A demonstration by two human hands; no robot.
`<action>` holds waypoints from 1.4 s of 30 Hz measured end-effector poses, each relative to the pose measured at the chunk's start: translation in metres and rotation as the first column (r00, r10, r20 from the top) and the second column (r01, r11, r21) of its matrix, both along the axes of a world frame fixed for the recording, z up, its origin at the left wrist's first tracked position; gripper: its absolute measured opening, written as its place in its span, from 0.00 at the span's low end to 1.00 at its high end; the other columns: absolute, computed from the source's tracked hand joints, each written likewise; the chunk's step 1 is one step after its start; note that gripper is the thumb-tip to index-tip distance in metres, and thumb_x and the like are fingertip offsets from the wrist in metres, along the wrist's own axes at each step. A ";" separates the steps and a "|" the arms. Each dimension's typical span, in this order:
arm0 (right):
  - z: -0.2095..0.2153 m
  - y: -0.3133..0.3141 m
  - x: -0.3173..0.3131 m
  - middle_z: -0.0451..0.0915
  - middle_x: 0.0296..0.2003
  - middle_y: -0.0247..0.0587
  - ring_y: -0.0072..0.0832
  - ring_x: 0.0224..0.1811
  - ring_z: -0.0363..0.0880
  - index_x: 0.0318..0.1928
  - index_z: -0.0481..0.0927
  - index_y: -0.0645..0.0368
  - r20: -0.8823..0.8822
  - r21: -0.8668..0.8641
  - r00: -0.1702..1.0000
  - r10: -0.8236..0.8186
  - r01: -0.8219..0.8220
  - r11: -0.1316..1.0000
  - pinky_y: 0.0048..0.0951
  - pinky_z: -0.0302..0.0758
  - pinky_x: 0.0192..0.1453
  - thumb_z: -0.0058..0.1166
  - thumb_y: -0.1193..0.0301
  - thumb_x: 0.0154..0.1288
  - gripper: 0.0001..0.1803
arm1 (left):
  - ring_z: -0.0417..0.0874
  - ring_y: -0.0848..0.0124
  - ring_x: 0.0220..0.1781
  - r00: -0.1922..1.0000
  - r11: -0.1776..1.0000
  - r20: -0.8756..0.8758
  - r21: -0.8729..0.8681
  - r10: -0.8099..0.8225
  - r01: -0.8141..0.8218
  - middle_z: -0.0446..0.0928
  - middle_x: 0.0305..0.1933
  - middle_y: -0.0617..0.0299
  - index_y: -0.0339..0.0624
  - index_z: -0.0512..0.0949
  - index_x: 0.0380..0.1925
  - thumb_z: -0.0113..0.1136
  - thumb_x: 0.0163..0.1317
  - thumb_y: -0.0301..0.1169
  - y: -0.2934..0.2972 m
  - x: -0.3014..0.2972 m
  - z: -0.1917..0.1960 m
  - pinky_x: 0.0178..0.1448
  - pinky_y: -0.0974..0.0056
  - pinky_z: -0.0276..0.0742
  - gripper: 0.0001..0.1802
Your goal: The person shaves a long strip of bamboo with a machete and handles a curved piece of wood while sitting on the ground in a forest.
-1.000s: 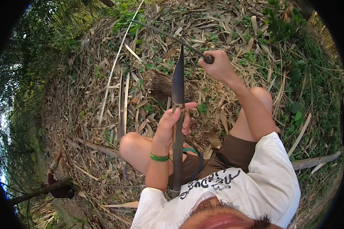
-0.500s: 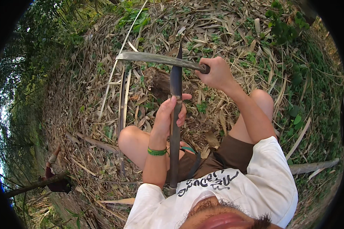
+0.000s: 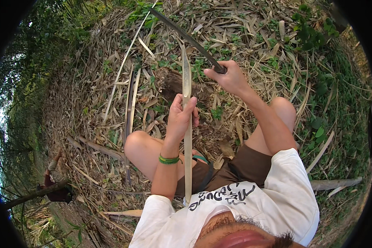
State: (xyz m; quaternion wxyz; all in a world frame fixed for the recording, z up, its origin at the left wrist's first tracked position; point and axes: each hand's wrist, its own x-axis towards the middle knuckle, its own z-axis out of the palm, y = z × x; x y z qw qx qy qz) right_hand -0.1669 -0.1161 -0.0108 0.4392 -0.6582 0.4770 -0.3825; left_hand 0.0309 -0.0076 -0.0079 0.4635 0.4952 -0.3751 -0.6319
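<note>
My left hand (image 3: pixel 178 122) is closed round a split bamboo strip (image 3: pixel 188 157), its thumb lying along the face. The strip's pale side is up. It stretches from near my shirt, past the hand, to a narrow tapered tip. In my right hand (image 3: pixel 232 80) is the handle of a machete (image 3: pixel 188 39), the fingers wrapped round it. Its long dark blade slants up and to the left, beyond the strip's tip and apart from it. Under the strip's far part lies a brown chunk of log (image 3: pixel 169 84).
Long, thin bamboo strips (image 3: pixel 122 68) lie on the leaf-littered ground left of the log, near a dark strip (image 3: pixel 130 107). A branch (image 3: pixel 101 151) is by my left knee, a pole (image 3: pixel 337 184) at the right. Another person (image 3: pixel 56 188) is at the far left.
The bamboo strip has turned over in my left hand, from dark side to pale side up. The machete has swung away from lying across it to point up and left.
</note>
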 end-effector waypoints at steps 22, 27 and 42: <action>0.013 -0.009 0.040 0.75 0.19 0.27 0.15 0.15 0.70 0.36 0.78 0.61 0.627 0.398 0.758 -0.179 -0.115 0.910 0.21 0.67 0.18 0.71 0.68 0.61 0.13 | 0.86 0.69 0.36 0.942 0.972 0.281 -0.097 -0.180 0.215 0.83 0.34 0.57 0.30 0.80 0.38 0.63 0.68 0.26 0.171 -0.017 0.062 0.43 0.67 0.81 0.08; 0.025 -0.008 0.026 0.75 0.21 0.28 0.15 0.16 0.70 0.37 0.78 0.60 0.731 0.370 0.670 -0.129 -0.231 0.900 0.20 0.66 0.19 0.71 0.68 0.62 0.13 | 0.83 0.70 0.40 0.712 0.891 0.552 -0.382 0.434 -0.246 0.82 0.41 0.55 0.32 0.77 0.47 0.61 0.71 0.37 0.150 0.022 0.071 0.47 0.67 0.78 0.17; 0.024 -0.027 -0.013 0.77 0.15 0.42 0.39 0.18 0.80 0.29 0.84 0.54 -0.116 -0.378 0.957 -0.267 0.206 0.902 0.37 0.73 0.23 0.66 0.55 0.59 0.15 | 0.54 0.84 0.15 0.967 0.983 0.251 0.182 -0.046 -0.001 0.54 0.17 0.78 0.48 0.69 0.31 0.48 0.79 0.49 0.004 -0.010 0.041 0.19 0.74 0.49 0.20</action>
